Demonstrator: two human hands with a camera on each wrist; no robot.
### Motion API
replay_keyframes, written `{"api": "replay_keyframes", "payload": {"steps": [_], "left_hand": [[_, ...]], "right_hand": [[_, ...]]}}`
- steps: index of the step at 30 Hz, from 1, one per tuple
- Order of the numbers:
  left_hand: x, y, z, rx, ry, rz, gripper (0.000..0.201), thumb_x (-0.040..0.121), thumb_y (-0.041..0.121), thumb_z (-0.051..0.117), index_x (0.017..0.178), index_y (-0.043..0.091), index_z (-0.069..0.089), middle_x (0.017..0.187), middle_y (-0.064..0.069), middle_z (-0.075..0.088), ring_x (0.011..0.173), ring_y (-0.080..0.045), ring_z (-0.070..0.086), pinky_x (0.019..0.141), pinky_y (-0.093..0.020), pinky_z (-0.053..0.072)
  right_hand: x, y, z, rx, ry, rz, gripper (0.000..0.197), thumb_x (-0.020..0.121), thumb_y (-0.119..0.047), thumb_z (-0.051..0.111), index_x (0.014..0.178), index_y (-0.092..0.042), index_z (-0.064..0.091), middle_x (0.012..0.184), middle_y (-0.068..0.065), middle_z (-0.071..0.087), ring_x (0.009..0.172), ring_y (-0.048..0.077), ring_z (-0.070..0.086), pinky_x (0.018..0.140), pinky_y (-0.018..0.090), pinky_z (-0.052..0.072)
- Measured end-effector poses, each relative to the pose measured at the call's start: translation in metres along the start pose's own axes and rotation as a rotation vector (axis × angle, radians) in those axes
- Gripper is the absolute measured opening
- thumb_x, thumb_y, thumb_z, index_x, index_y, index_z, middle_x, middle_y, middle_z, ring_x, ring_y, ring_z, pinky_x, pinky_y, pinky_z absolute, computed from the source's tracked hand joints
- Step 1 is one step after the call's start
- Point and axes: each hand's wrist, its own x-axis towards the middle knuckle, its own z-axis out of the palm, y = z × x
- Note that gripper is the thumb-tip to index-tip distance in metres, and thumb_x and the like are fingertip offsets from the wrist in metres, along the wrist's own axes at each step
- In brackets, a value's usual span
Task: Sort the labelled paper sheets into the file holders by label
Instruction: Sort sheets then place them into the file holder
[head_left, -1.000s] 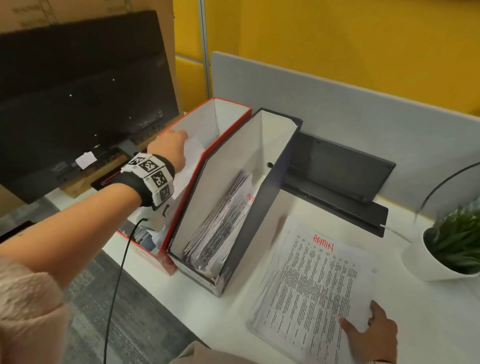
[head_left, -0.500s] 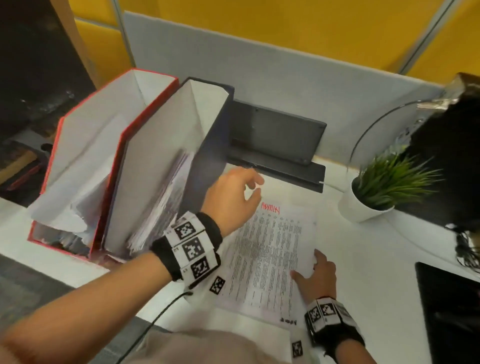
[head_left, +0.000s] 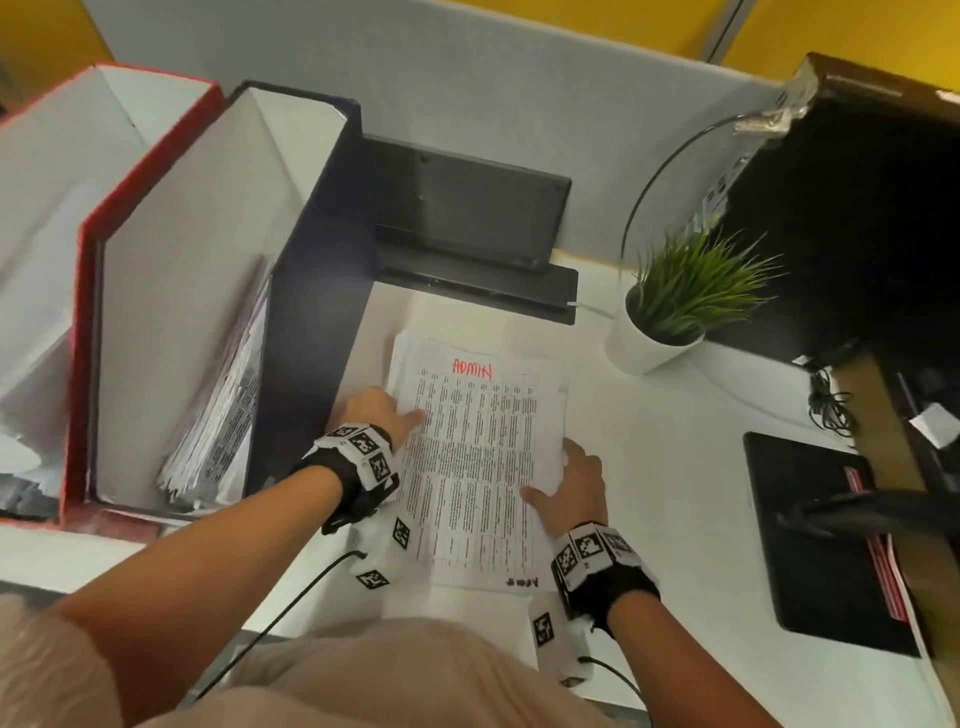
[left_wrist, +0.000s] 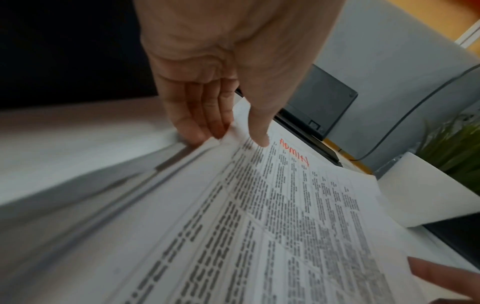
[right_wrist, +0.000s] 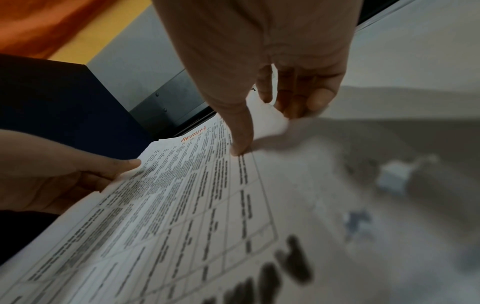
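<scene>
- Left hand (head_left: 382, 410) back from the red file holder (head_left: 78, 322), now at left edge of ADMIN-labelled sheet (head_left: 472, 457); head view swung down onto the stack.
- Risk: several sheets lifted at once, since stack edges look fanned and loose; mis-sort likely if label goes unchecked.
- Risk: sheet buckling at blue file holder (head_left: 311, 291) mouth.
- Left hand: thumb on top, fingers (left_wrist: 197, 115) under edge, light pinch.
- Right hand (head_left: 576, 486): pinching right edge, thumb on the top sheet.
- Stack flat on surface (head_left: 675, 467), just beside blue holder.
</scene>
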Motion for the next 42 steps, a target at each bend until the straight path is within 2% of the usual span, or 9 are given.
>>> {"api": "replay_keyframes", "payload": {"steps": [9,15,19,22,24,27,31,34,42], "left_hand": [[-0.013,0.003,-0.001,-0.037,0.157,0.152,0.024,0.086,0.026,0.064,0.070,0.008,0.061,0.071,-0.007,0.063,0.066,-0.024,0.061,0.064,-0.035,0.055],[-0.025,-0.003,-0.001,-0.023,0.305,0.446,0.027,0.094,0.027,0.053,0.087,0.009,0.071,0.091,-0.003,0.059,0.086,-0.020,0.057,0.069,-0.032,0.049],[-0.034,-0.001,-0.002,-0.385,0.262,0.594,0.023,0.091,0.011,0.056,0.110,0.009,0.068,0.102,-0.003,0.061,0.091,-0.010,0.055,0.078,-0.010,0.045],[-0.042,0.000,-0.006,-0.539,0.063,0.513,0.018,0.095,0.011,0.048,0.104,0.009,0.064,0.101,-0.002,0.065,0.091,-0.014,0.060,0.080,-0.021,0.049],[-0.045,-0.003,-0.011,-0.674,-0.072,0.439,0.020,0.095,0.000,0.042,0.090,0.008,0.060,0.095,-0.005,0.063,0.089,-0.019,0.059,0.076,-0.026,0.050],[-0.044,-0.004,-0.019,-0.803,-0.220,0.285,0.027,0.086,-0.008,0.039,0.074,0.005,0.060,0.094,-0.007,0.066,0.088,-0.020,0.059,0.064,-0.020,0.049],[-0.019,-0.001,-0.023,-0.703,-0.220,0.038,0.025,0.088,0.012,0.043,0.089,0.001,0.066,0.093,-0.008,0.066,0.090,-0.026,0.059,0.072,-0.032,0.047],[0.004,-0.003,-0.021,-0.389,-0.142,-0.110,0.022,0.089,0.012,0.051,0.094,-0.006,0.063,0.090,-0.023,0.061,0.087,-0.036,0.059,0.088,-0.048,0.051],[0.007,0.004,-0.013,-0.082,-0.052,-0.023,0.033,0.070,0.028,0.081,0.077,0.001,0.066,0.077,-0.009,0.063,0.071,-0.024,0.060,0.064,-0.026,0.047]], "right_hand": [[-0.003,-0.011,0.007,0.055,-0.007,-0.178,0.088,0.077,0.007,0.066,0.146,-0.021,0.020,0.127,0.008,0.037,0.115,0.020,0.045,0.102,0.028,0.039],[0.000,-0.008,0.006,0.207,-0.088,-0.120,0.077,0.079,0.004,0.064,0.143,-0.017,0.027,0.104,0.005,0.043,0.078,0.012,0.046,0.072,0.016,0.042],[0.001,-0.009,-0.001,0.383,0.005,-0.074,0.093,0.072,-0.005,0.076,0.144,-0.024,0.019,0.118,0.007,0.035,0.085,0.019,0.052,0.067,0.013,0.045],[0.002,-0.009,-0.004,0.545,0.103,-0.001,0.104,0.066,-0.002,0.081,0.144,-0.028,0.017,0.118,0.007,0.036,0.074,0.022,0.058,0.080,0.029,0.052],[0.005,-0.006,-0.006,0.681,0.126,0.004,0.093,0.064,0.007,0.079,0.139,-0.020,0.031,0.113,0.010,0.045,0.081,0.021,0.060,0.079,0.021,0.053],[0.006,0.001,-0.006,0.635,0.143,-0.089,0.030,0.072,0.015,0.067,0.092,-0.007,0.066,0.090,0.006,0.062,0.071,0.007,0.058,0.064,0.008,0.048],[0.015,0.015,-0.012,0.772,-0.089,0.169,0.040,0.078,-0.001,0.063,0.043,-0.019,0.069,0.077,0.008,0.057,0.075,0.025,0.053,0.084,0.038,0.047],[0.015,0.021,-0.015,0.812,-0.220,0.291,0.038,0.078,-0.010,0.062,0.043,-0.022,0.070,0.080,0.011,0.058,0.078,0.027,0.053,0.080,0.042,0.048],[0.001,0.011,-0.007,0.763,0.057,0.022,0.042,0.075,0.019,0.057,0.054,-0.016,0.063,0.071,0.005,0.057,0.066,0.019,0.050,0.063,0.026,0.042]]}}
